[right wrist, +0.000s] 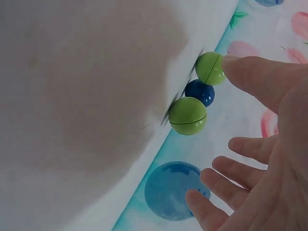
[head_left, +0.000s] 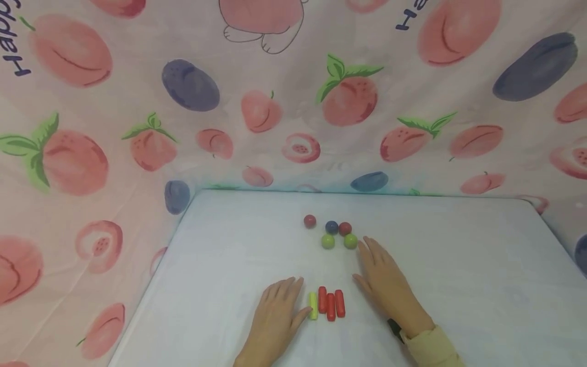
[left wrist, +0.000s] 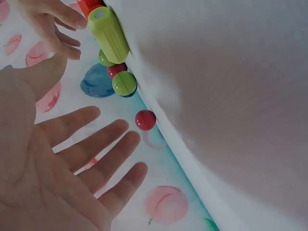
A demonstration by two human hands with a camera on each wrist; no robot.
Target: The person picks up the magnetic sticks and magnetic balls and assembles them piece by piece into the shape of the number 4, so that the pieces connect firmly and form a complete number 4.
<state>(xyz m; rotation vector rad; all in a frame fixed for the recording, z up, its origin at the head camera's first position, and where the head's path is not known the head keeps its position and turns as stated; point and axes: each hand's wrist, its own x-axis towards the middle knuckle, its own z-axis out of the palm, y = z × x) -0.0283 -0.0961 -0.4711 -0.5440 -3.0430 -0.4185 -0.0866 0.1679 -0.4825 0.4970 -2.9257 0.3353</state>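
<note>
My left hand [head_left: 275, 318] rests on the white table with fingers straight, its thumb tip at the yellow-green stick [head_left: 313, 306]; whether it touches cannot be told. Just right of that stick lie three red sticks [head_left: 331, 307], side by side. Further back sit two green balls [head_left: 327, 241], a blue ball [head_left: 332, 227] and two red balls [head_left: 310, 221], one of them a little apart to the left. My right hand [head_left: 387, 280] lies to the right with extended fingers, fingertips close beside the right green ball [head_left: 350, 241]. Neither palm holds anything in the left wrist or right wrist view.
The white table [head_left: 458, 265] runs back to a cloth [head_left: 293, 102] printed with fruit, which hangs behind it and along the left side. A dark band [head_left: 395, 330] circles my right wrist below the pale sleeve [head_left: 433, 347].
</note>
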